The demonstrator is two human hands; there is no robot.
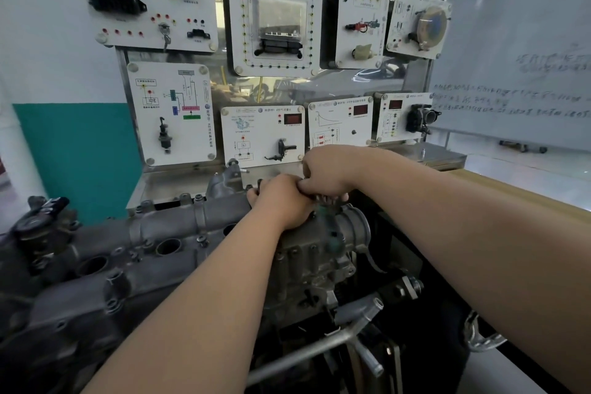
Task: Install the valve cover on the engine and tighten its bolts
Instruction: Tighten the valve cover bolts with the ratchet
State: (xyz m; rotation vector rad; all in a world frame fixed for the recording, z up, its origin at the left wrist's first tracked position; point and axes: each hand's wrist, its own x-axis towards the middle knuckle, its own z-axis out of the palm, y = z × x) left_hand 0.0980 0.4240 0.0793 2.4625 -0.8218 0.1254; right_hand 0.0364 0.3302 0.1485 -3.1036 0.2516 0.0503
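The grey metal valve cover lies along the top of the engine, running from lower left to centre, with several bolts standing in its flanges. Both hands meet at the cover's far right end. My right hand is curled into a fist around a dark ribbed tool, and a blurred greenish part hangs just below it. My left hand lies on the cover right beside it, thumb against the right hand and fingers bent over the far edge. What the left fingers hold is hidden.
A training board with white component panels stands directly behind the engine. A whiteboard is at the right, with a tan bench edge below it. Pipes and brackets stick out at the engine's right end.
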